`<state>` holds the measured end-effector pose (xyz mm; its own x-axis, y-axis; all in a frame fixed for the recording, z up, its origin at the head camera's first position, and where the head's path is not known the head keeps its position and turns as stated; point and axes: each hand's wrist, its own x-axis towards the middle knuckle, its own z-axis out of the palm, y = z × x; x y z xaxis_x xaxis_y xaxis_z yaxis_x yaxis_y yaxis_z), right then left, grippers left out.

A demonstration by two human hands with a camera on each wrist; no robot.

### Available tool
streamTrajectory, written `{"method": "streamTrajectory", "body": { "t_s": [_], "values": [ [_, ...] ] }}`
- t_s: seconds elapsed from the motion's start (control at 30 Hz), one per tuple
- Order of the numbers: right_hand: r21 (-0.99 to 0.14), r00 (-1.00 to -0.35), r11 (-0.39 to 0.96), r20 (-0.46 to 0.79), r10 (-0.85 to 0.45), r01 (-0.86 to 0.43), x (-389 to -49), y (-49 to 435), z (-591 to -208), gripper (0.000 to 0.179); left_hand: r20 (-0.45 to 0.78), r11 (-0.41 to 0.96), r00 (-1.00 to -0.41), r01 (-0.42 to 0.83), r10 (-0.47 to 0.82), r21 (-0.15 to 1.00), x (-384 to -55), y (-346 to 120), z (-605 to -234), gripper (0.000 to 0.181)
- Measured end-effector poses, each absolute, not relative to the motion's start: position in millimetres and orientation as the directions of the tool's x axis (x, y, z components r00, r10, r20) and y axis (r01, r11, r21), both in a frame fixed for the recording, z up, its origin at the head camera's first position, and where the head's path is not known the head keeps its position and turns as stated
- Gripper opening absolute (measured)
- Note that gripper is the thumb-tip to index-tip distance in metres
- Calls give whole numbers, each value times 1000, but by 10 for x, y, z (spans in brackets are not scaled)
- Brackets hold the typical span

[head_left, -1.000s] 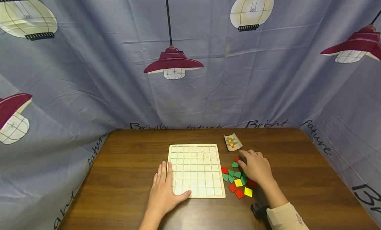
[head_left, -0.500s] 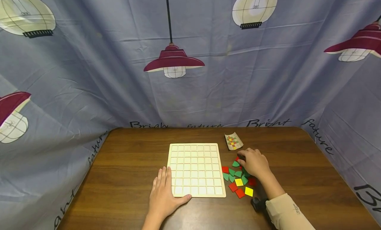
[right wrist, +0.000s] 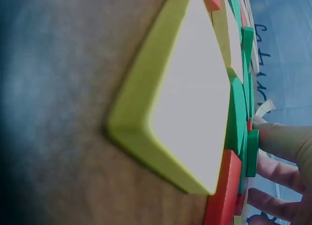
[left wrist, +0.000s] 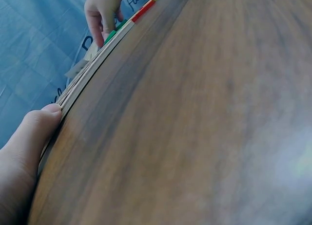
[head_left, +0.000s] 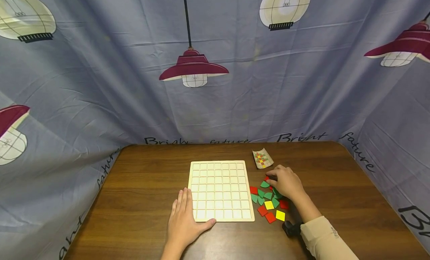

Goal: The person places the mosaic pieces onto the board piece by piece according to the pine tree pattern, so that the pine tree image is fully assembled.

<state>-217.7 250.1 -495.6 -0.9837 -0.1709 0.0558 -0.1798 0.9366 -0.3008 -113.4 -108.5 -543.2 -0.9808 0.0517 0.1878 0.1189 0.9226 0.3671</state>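
My left hand (head_left: pixel 186 220) lies flat at the near left corner of a pale square grid board (head_left: pixel 221 191). Its fingers run straight along the left side, and the thumb (left wrist: pixel 45 117) touches the near edge. Over the back of a pile of coloured tiles, my right hand (head_left: pixel 287 182) bends its fingers downward. Thumb and forefinger come together at a red tile (head_left: pixel 267 178); I cannot tell whether they pinch it. Beside them lie green tiles (head_left: pixel 261 193), with a yellow tile (head_left: pixel 280 215) close in front of the right wrist camera (right wrist: pixel 195 103).
A small card (head_left: pixel 263 158) printed with a coloured pattern lies behind the pile. More red tiles (head_left: pixel 270 217) lie toward the front. The wooden table (head_left: pixel 144 200) is walled by a blue-grey curtain (head_left: pixel 201 114) with printed lamps.
The right hand stays over the back of the pile, its fingertips drawing slightly left toward the red tile. The left hand slides slightly back along the board's edge. The view shifts slightly.
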Motion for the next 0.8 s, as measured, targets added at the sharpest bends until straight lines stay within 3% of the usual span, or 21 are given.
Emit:
{"method": "streamTrajectory", "body": {
  "t_s": [0.27, 0.8],
  "values": [
    [-397, -984, 901, 54, -169, -177, -2203, 2513, -4958, 19, 186, 926, -982, 111, 45, 361, -1155, -1076, -5453, 131],
    [-601, -985, 786, 10, -170, -142, -2288, 2492, -5003, 11, 153, 929, -987, 97, 44, 356, -1142, -1077, -5421, 132]
  ]
}}
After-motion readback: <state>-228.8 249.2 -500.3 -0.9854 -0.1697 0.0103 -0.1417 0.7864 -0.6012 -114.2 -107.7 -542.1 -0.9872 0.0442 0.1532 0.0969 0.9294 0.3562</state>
